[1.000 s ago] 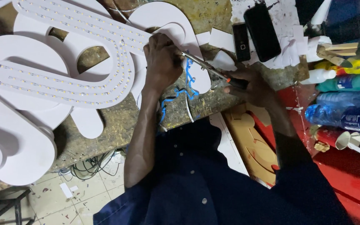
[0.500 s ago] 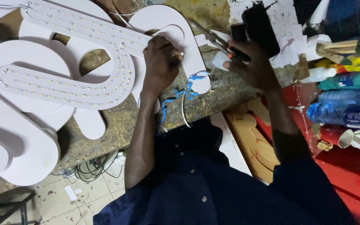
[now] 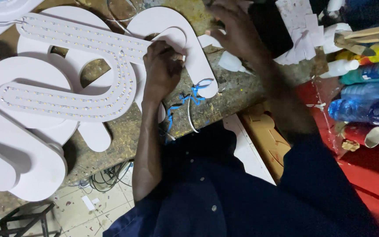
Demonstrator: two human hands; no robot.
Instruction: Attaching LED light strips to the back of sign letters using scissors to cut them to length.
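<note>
Pressing down on the white sign letter [image 3: 178, 39] lying flat on the desk [image 3: 233, 87], the left hand [image 3: 161, 72] has its fingers curled shut against it; the right hand [image 3: 237, 30] hovers blurred, grip unclear. The letter looks light, stiff, best held by its edges.

Scuffed wooden workbench [image 3: 233, 90], pale tiled floor [image 3: 73, 210], tangled cables [image 3: 106, 177] below

The person wears a dark navy shirt [image 3: 242, 193] with small pale buttons down its front. Its sleeves are short. Both forearms are bare, with no gloves on either hand.
</note>
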